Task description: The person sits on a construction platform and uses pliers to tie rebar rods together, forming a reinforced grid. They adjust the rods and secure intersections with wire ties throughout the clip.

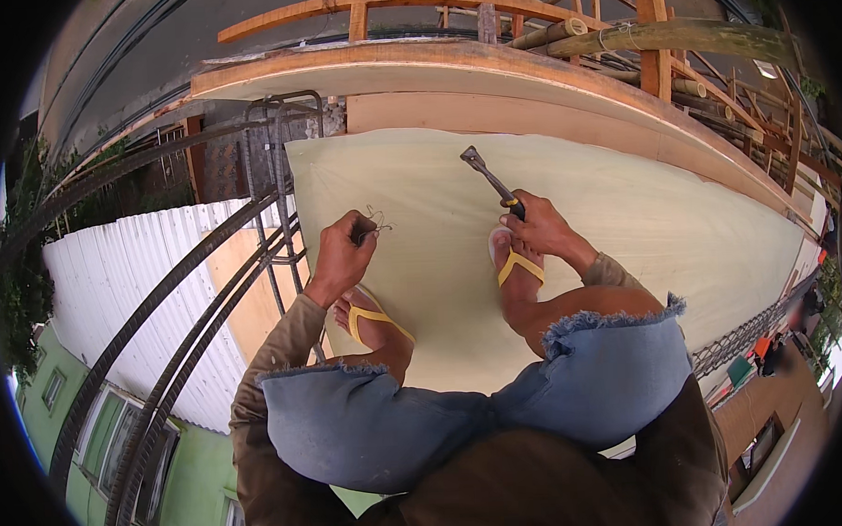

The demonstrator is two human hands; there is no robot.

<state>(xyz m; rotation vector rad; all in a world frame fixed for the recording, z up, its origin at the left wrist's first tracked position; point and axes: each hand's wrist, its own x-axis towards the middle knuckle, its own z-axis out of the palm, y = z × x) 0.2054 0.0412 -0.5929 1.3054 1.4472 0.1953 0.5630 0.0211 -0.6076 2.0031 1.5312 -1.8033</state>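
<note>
My left hand [343, 252] is closed, pinching a few thin bent pieces of wire [377, 220] that stick out past the fingertips. In my right hand [540, 224] is a hammer [494, 179], gripped by its black and yellow handle. Its dark metal head points up and away to the left, above the pale board. Both hands are over the pale yellowish board [432, 300], the left above my left foot and the right beside my right foot. My feet, in yellow-strapped flip-flops [521, 267], rest on that board.
Bundled ribbed steel bars [179, 364] curve along the left, tied with stirrups [279, 175]. A timber-edged panel [488, 61] crosses the far side. Bamboo poles [673, 39] and wooden posts stand at the far right. A white corrugated roof [134, 292] and green building [56, 433] lie below left.
</note>
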